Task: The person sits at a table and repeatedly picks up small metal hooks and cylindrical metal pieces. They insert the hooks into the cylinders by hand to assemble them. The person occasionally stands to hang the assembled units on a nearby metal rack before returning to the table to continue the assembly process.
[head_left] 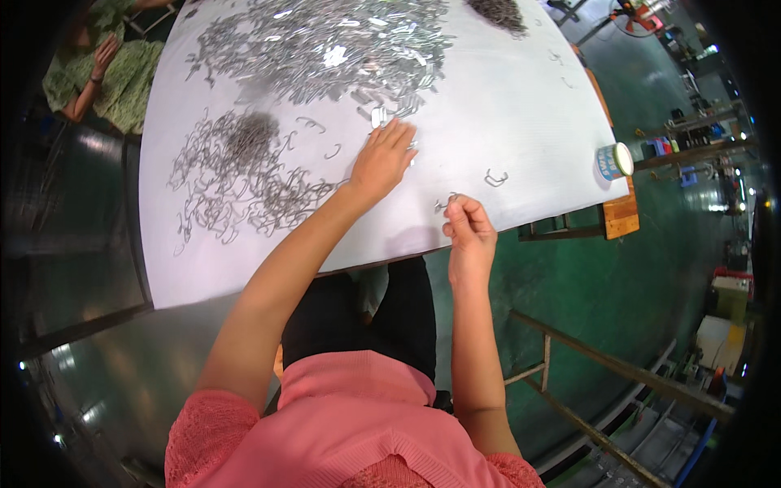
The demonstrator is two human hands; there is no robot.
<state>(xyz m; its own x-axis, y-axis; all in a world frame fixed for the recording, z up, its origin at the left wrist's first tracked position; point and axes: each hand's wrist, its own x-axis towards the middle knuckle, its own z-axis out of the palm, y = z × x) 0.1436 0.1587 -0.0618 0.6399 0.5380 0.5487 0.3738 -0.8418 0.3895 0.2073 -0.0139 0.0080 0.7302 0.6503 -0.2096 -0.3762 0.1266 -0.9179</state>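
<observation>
My left hand (pixel 384 163) lies palm down on the white table (pixel 537 106), fingers stretched out. Its fingertips reach a few shiny flat metal pieces (pixel 379 116) at the near edge of a big heap of metal strips (pixel 325 57); what lies under the palm is hidden. Close to the table's near edge, my right hand (pixel 470 232) pinches a small bent wire hook (pixel 440 205) between thumb and fingers. Left of my left forearm spreads a tangle of thin curved wire hooks (pixel 268 195). A few loose hooks (pixel 495 178) rest right of my hands.
A white and blue tub (pixel 614 161) stands at the table's right corner. Another dark heap of small pieces (pixel 498 14) sits at the far edge. Across the left side is a person in green clothing (pixel 122 77). A wooden stool (pixel 621 213) and metal rails (pixel 618 366) are at right.
</observation>
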